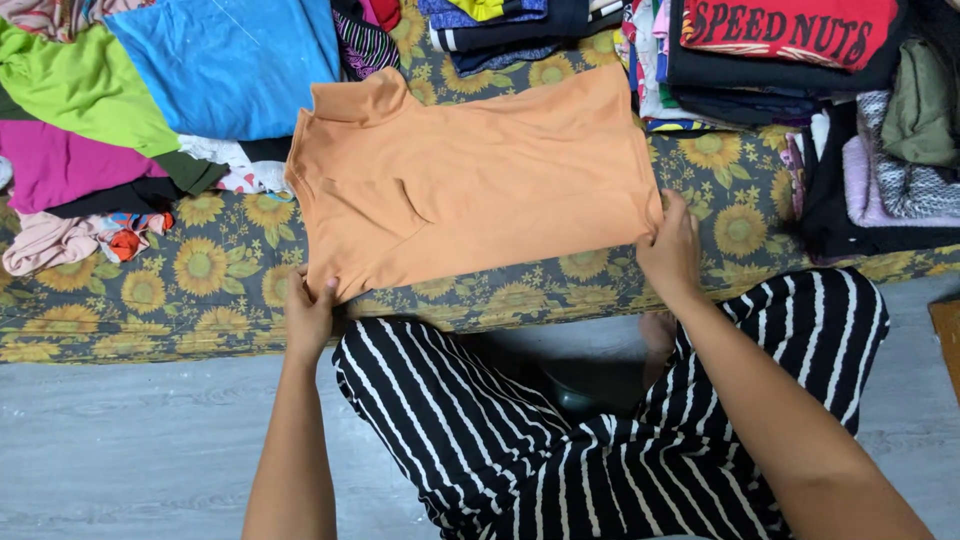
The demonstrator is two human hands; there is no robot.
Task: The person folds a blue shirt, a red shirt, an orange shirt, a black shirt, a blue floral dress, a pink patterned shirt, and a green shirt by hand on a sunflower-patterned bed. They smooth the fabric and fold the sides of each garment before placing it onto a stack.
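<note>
Orange top (480, 185) lies flat, mid-fold; I note left hand (308, 318) and right hand (672, 250) pinching its near corners; folding needs both lifted evenly.

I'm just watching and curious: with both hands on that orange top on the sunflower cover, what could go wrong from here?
The orange top lies flat with its near edge at the front of the sunflower cover, pinched by the left hand and right hand; it might slide off toward the floor. A crease near its middle could get folded in. The loose heap of clothes touches its left side, so a piece might catch and drag along.
</note>
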